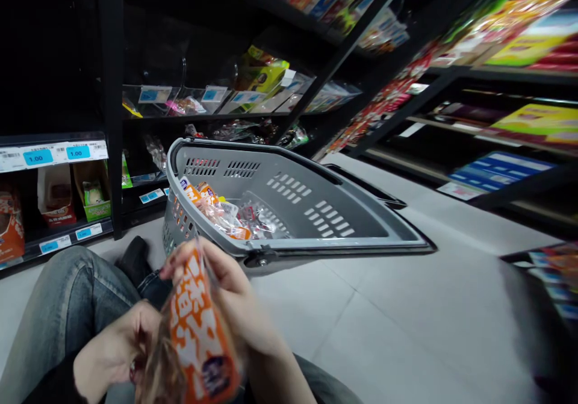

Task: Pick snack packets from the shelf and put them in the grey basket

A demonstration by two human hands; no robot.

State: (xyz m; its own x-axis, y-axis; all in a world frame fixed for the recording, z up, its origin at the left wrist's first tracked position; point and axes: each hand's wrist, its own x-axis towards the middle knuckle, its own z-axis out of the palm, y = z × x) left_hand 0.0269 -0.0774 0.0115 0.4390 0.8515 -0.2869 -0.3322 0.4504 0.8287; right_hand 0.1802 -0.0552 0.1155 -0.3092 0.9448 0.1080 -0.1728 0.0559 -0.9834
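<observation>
An orange-and-white snack packet (198,332) with a clear plastic side is held upright just above my lap. My right hand (230,283) wraps around its upper end, thumb and fingers closed on the packet. At the packet's lower left, my left hand (120,344) is closed with curled fingers against the clear plastic; its fingertips are partly hidden. Just beyond my hands, a grey shopping basket (289,178) lies on the floor. Inside its near left end are several orange-and-clear snack packets (212,208), some overlapping.
Black shelves (111,91) with price labels rise on the left and ahead. Small cardboard boxes (93,196) of snacks stand on the lower left shelf. More stocked shelving (478,73) runs along the right, blurred. Pale floor tiles (383,320) extend right of my crossed legs (72,295).
</observation>
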